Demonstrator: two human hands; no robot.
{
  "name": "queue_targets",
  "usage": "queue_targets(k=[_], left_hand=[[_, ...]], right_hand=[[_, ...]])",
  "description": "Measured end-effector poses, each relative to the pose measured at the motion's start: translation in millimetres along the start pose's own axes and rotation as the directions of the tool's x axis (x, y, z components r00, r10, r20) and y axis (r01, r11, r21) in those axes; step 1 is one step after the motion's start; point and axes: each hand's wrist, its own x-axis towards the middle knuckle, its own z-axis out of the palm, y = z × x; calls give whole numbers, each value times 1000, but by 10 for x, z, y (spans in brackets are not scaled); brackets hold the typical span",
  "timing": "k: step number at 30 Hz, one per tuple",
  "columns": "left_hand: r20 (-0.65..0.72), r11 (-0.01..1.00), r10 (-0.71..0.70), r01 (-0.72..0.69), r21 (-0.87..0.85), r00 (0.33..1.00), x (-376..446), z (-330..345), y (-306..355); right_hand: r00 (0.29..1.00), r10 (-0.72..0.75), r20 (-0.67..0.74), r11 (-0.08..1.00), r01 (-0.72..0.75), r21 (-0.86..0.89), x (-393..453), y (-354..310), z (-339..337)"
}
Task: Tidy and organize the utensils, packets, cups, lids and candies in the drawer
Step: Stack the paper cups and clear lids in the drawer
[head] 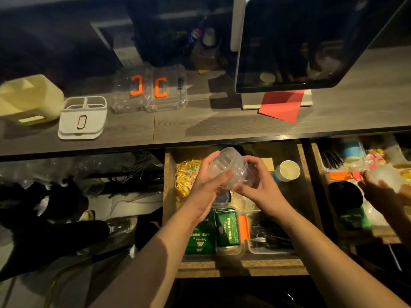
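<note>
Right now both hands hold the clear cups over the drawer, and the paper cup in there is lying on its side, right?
Not quite: the head view shows the paper cup upright, mouth up. Both the left hand and right hand do hold the clear cups over the drawer.

The stack of lids (231, 168) held over the drawer is clear, glossy ribbed plastic. The drawer (244, 266) has rough chipboard edges. Inside, the green packets (226, 227) look like shiny foil, the basket (185, 176) at far left is golden wire, and the cup (288, 171) at far right is matt paper. The counter (200, 125) above shows grey wood grain, with clear plastic boxes (149, 87).
</note>
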Motion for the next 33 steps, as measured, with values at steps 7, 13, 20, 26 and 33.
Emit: queue_targets(k=[7, 13, 20, 26, 33], left_hand=[[-138, 990, 101, -87, 107, 985, -85, -88, 103], [-160, 947, 206, -156, 279, 965, -152, -329, 204], [21, 757, 164, -140, 638, 986, -289, -317, 203], [77, 781, 224, -226, 582, 971, -337, -252, 199], [159, 780, 234, -283, 558, 959, -402, -272, 215]], right_hand=[[997, 25, 76, 995, -17, -97, -67, -157, 59], [988, 1, -153, 999, 5, 43, -151, -242, -75], [988, -86, -131, 991, 98, 90, -170, -483, 132], [1000, -8, -30, 997, 6, -71, -277, -469, 321], [993, 62, 105, 988, -46, -149, -355, -490, 337]])
